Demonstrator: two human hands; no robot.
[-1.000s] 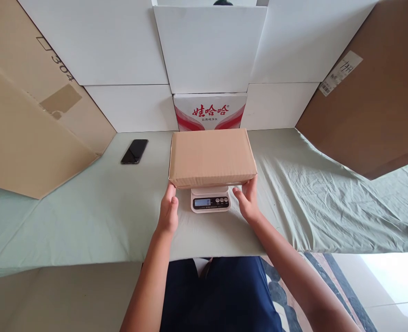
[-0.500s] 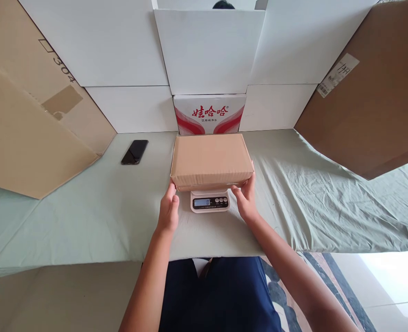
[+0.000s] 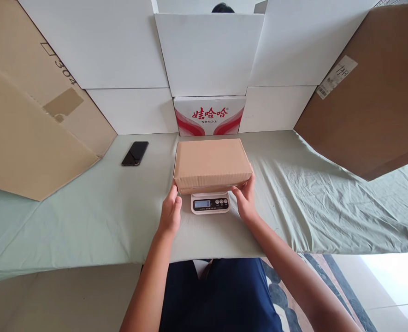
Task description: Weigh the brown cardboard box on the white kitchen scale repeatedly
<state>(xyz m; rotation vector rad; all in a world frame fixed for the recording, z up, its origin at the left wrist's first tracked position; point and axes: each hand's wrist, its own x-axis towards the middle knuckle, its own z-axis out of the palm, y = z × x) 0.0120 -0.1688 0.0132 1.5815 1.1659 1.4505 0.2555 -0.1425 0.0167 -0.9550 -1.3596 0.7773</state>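
A closed brown cardboard box (image 3: 212, 159) is held level between both hands, over a small white kitchen scale (image 3: 210, 210). My left hand (image 3: 170, 212) grips its near left corner, with the fingers partly hidden beneath or behind it. At the near right corner, my right hand (image 3: 245, 198) is closed on the box, thumb on the front face. The scale's display and buttons show in front of the box, and the display seems to read 0. The scale's plate is hidden, so I cannot tell whether the box touches it.
A black phone (image 3: 135, 153) lies on the green cloth (image 3: 121, 221) to the left. Large cardboard panels stand at the left (image 3: 34, 120) and right (image 3: 369, 101). Behind the brown box, a white and red carton (image 3: 209, 115) stands against white panels (image 3: 209, 53).
Both hands have brought the box slightly nearer to me and lower, and its left end has shifted a little to the right. The scale and phone stay in place.
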